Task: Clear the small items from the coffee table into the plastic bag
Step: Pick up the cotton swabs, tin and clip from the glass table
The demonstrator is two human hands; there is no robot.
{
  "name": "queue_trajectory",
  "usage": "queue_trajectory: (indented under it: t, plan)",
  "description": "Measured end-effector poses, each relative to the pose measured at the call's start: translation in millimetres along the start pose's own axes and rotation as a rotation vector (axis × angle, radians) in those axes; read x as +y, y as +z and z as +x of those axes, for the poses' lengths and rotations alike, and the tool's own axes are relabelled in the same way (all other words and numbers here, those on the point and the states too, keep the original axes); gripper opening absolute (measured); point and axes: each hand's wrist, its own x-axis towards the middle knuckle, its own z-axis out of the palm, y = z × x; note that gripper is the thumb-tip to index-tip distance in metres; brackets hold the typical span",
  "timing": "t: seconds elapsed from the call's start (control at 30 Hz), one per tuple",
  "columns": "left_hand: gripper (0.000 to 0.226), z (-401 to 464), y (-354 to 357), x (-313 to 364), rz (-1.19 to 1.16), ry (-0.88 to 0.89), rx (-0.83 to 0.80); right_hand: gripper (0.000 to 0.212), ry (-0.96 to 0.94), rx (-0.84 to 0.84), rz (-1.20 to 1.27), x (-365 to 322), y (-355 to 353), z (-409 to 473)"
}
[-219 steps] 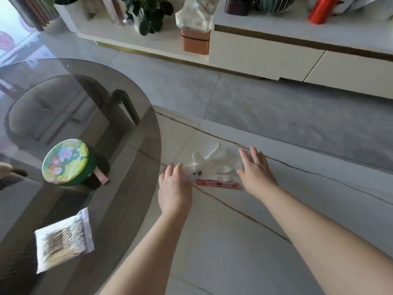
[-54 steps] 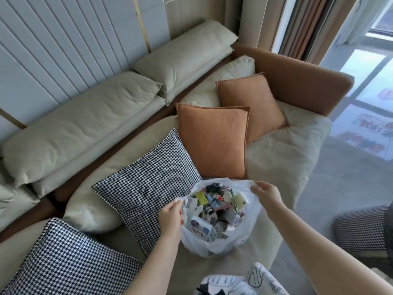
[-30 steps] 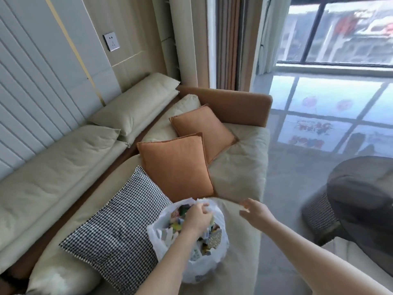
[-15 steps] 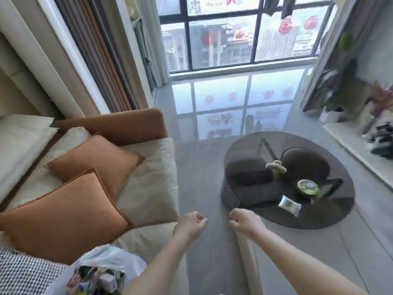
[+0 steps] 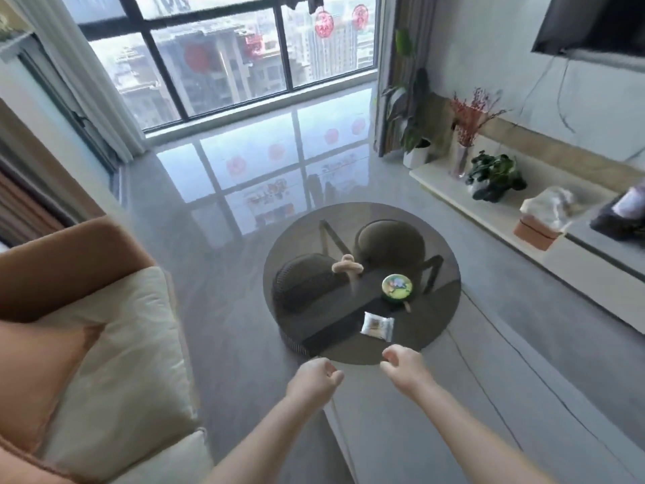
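A round dark glass coffee table (image 5: 436, 330) stands ahead of me on the grey floor. On it lie a white packet of cotton swabs (image 5: 377, 326), a round green tin with a flowered lid (image 5: 397, 288) and a beige hair claw clip (image 5: 347, 266). My left hand (image 5: 316, 379) and my right hand (image 5: 403, 366) hang in the air short of the table's near edge, fingers loosely curled, holding nothing. The plastic bag is out of view.
A cream and orange sofa (image 5: 115, 361) fills the left side. A low white TV cabinet (image 5: 576, 260) with potted plants (image 5: 494, 178) and a tissue box (image 5: 539, 228) runs along the right wall. Dark stools (image 5: 307, 288) sit under the glass.
My view has swung from the sofa and the filled bag to the coffee table. Both hands have let go of the bag and now hang free nearer the table.
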Motion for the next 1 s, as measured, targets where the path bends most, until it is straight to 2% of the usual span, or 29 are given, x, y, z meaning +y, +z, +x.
queue_trajectory:
  t: [0.17,0.43,0.6,0.73,1.0]
  plan:
    - [0.017,49.7,9.1,33.8,-0.011,0.037,-0.089,0.029,0.1,0.05,0.105,21.5,-15.9,32.0]
    - [0.023,170.7,40.3,46.7,-0.078,-0.02,-0.224,0.035,0.247,0.041,0.208,35.5,4.6,115.1]
    - [0.027,261.8,62.9,36.0,-0.129,-0.076,-0.273,0.041,0.292,0.007,0.17,46.3,35.7,194.8]
    - [0.029,342.6,78.0,23.2,-0.127,-0.091,-0.238,0.046,0.315,-0.001,0.071,59.7,64.4,263.7]
    - [0.033,457.6,89.3,22.4,-0.128,-0.057,-0.115,0.06,0.33,0.07,0.001,81.1,113.1,348.7]
